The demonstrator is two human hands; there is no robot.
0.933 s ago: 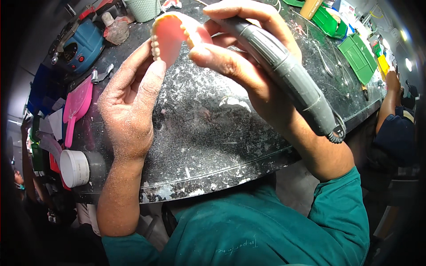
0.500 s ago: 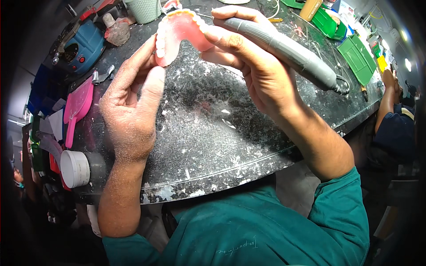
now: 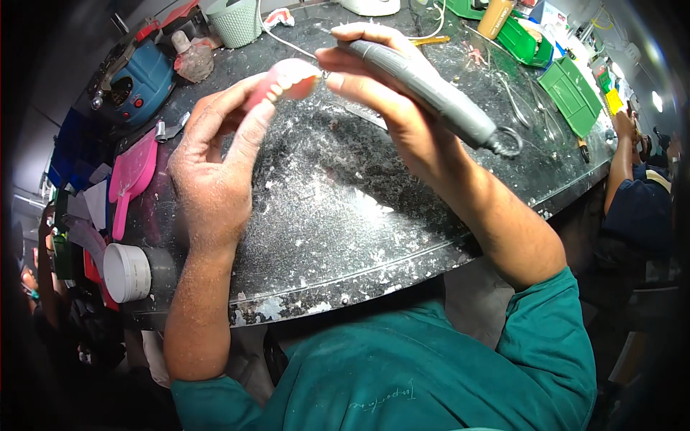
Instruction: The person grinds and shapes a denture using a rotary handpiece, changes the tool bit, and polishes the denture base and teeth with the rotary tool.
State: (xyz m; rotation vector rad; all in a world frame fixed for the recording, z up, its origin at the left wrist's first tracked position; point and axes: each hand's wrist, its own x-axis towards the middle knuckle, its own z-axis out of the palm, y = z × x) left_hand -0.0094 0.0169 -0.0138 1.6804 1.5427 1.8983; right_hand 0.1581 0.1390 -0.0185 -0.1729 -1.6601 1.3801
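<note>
Between the fingers and thumb of my dusty left hand (image 3: pixel 214 154) is a pink denture (image 3: pixel 290 75), tilted so its row of pale teeth faces partly toward me. My right hand (image 3: pixel 388 93) grips a grey rotary handpiece (image 3: pixel 431 90), with a coiled cord at its rear end. The handpiece's front end points up and to the left, past the denture. My right thumb tip is close beside the denture's right end; whether they touch I cannot tell. Both hands are above the speckled black workbench (image 3: pixel 323 201).
Left of my hands are a pink dustpan (image 3: pixel 133 172), a white tub (image 3: pixel 126 273), a blue machine (image 3: pixel 136 82) and a plaster model (image 3: pixel 194 59). A light-green basket (image 3: pixel 235 23) stands behind. Green trays (image 3: pixel 571 95) lie at right, near another person's arm (image 3: pixel 622 147).
The denture has been turned over from its broad pink side, with its teeth now toward me. My right hand no longer holds its right end, and the handpiece has shifted slightly left.
</note>
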